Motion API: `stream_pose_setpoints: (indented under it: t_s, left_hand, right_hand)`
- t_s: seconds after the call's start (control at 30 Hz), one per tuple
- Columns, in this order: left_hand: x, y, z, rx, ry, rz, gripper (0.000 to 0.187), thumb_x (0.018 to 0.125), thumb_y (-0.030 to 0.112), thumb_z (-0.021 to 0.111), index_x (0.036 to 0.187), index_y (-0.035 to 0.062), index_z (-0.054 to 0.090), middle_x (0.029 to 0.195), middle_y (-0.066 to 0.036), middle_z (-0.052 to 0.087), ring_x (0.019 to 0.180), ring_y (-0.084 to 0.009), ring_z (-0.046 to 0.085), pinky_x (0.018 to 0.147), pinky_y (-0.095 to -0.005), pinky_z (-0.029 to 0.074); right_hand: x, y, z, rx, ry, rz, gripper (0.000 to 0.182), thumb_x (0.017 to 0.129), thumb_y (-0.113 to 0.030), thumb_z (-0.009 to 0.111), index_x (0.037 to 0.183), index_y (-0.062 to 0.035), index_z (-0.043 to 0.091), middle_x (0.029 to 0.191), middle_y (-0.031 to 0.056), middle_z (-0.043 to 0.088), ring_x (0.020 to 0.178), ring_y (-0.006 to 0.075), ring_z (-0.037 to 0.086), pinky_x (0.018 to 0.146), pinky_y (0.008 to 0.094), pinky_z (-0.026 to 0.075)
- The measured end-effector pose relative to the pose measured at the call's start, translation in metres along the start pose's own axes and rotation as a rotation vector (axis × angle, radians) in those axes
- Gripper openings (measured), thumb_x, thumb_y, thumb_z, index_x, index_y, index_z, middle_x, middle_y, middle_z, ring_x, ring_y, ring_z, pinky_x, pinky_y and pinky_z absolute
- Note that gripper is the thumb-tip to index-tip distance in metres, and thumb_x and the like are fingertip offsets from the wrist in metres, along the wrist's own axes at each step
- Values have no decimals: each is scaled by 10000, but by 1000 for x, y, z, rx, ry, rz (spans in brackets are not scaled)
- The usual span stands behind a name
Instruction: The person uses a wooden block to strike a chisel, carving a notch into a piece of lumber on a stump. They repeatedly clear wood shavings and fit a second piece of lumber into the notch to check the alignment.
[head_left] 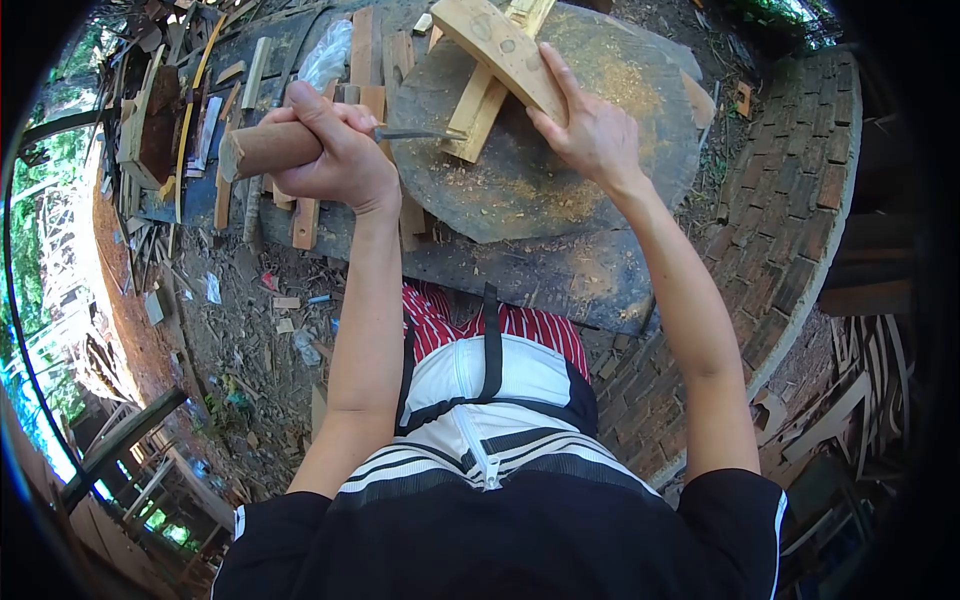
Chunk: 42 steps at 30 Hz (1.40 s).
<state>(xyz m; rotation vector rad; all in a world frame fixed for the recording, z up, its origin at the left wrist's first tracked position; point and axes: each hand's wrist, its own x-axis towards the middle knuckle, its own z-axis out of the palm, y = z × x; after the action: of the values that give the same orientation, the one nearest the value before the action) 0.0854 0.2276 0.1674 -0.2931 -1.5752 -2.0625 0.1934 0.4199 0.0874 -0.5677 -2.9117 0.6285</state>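
Timber lies across the far part of our round block, our right hand spread flat on it, fingers released. Our left hand is clenched round a chisel handle, blade aimed at the timber's near side. We judge the timber stiff, fairly light, prone to slide on sawdust; best pinned from above. We read no writing anywhere.

Your table, dark and worn, under a round slab.
On the table you have the round slab dusted with sawdust; crossed wood pieces lie on the slab, and loose slats lie on the table's left part.
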Motion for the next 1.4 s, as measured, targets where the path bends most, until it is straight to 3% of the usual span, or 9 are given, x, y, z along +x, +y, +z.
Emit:
stream_pose_setpoints:
  t_s: [0.47, 0.53, 0.93, 1.4]
  left_hand:
    - [-2, 2, 4, 23, 15, 13, 267, 998, 166, 647, 865, 78, 433, 528, -17, 490, 400, -84, 478, 386, -243, 411]
    - [-2, 5, 3, -9, 25, -12, 268, 1000, 173, 646, 864, 79, 434, 529, -14, 489, 405, -82, 484, 389, -240, 417]
    - [-4, 4, 2, 37, 18, 34, 278, 1002, 186, 645, 863, 72, 432, 571, -25, 499, 413, -82, 493, 383, -247, 430]
    - [-2, 2, 1, 16, 4, 27, 274, 997, 195, 655, 891, 65, 438, 585, -35, 508, 416, -90, 502, 385, -251, 440]
  right_hand:
    - [-1, 0, 0, -8, 18, 1, 817, 872, -510, 640, 1578, -370, 254, 914, 117, 747, 750, 301, 737, 608, 420, 579]
    - [-1, 1, 0, 21, 13, -8, 799, 907, -530, 616, 1582, -384, 215, 894, 155, 740, 755, 347, 732, 634, 442, 587]
    - [-1, 0, -2, 16, 8, 7, 814, 867, -498, 646, 1575, -373, 264, 919, 123, 745, 751, 304, 737, 614, 421, 581]
    - [-2, -1, -2, 27, 16, 5, 796, 879, -501, 636, 1572, -370, 266, 935, 128, 741, 791, 320, 736, 643, 437, 581]
